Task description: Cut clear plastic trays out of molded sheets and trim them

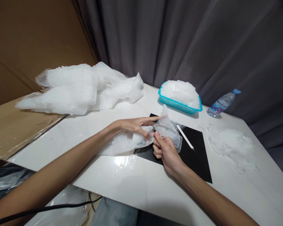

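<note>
A translucent white plastic-like sheet [122, 143] lies bunched across the near part of a black mat [196, 157], and one piece of it [166, 125] stands up in a peak. My left hand [134, 126] rests over the sheet, fingers stretched and apart, fingertips touching the raised piece. Closed in a pinch at the sheet's edge is my right hand [166, 152]. A small dark, metal-looking bit shows between the hands; what the right fingers grip is mostly hidden. Right of them, a slim white pen-like tool [185, 137] with a dark tip lies on the mat.
Large stacked translucent white sheets [70, 88] fill the table's back left. Behind the mat stands a turquoise basket [179, 105] heaped with white pieces. A water bottle [221, 103] stands at the right, near a pile of clear scraps [233, 147]. A black cable [61, 206] crosses the lower left.
</note>
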Motion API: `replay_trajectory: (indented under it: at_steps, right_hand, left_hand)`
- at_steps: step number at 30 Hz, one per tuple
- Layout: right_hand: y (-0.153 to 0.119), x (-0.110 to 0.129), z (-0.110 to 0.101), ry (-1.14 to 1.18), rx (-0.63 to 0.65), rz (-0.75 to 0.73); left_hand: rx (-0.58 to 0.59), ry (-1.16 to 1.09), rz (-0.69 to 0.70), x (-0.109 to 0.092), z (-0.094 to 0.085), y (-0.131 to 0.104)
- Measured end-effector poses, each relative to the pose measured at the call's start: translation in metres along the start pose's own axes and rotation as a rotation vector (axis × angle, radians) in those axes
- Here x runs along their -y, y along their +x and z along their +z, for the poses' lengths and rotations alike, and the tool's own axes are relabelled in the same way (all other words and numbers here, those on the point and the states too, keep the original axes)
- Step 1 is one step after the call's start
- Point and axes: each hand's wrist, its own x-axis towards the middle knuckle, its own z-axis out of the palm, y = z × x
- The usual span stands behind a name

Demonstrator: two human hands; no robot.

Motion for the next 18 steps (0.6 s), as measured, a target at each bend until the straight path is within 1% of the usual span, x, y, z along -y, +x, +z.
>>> replay_trajectory:
  at_steps: [4, 6, 8, 12, 15, 18]
  right_hand:
    - [0.001, -0.001, -0.001, -0.007, 0.041, 0.000]
    - [0.001, 0.000, -0.001, 0.000, 0.051, 0.006]
    - [0.003, 0.001, -0.001, 0.029, 0.030, -0.001]
    - [0.005, 0.002, -0.003, 0.077, -0.017, -0.027]
    - [0.002, 0.001, -0.006, 0.055, -0.020, -0.006]
    - [-0.007, -0.002, -0.008, 0.011, -0.027, 0.029]
  left_hand:
    - [-0.038, 0.003, -0.072, -0.004, 0.000, -0.002]
    - [-0.055, 0.009, -0.085, -0.007, 0.001, -0.002]
    - [-0.033, 0.010, -0.065, -0.009, 0.003, -0.001]
    - [0.065, -0.029, 0.010, -0.016, 0.006, 0.001]
    - [0.050, 0.004, 0.017, -0.024, 0.002, -0.003]
    - [0.031, 0.062, -0.002, -0.032, -0.006, -0.012]
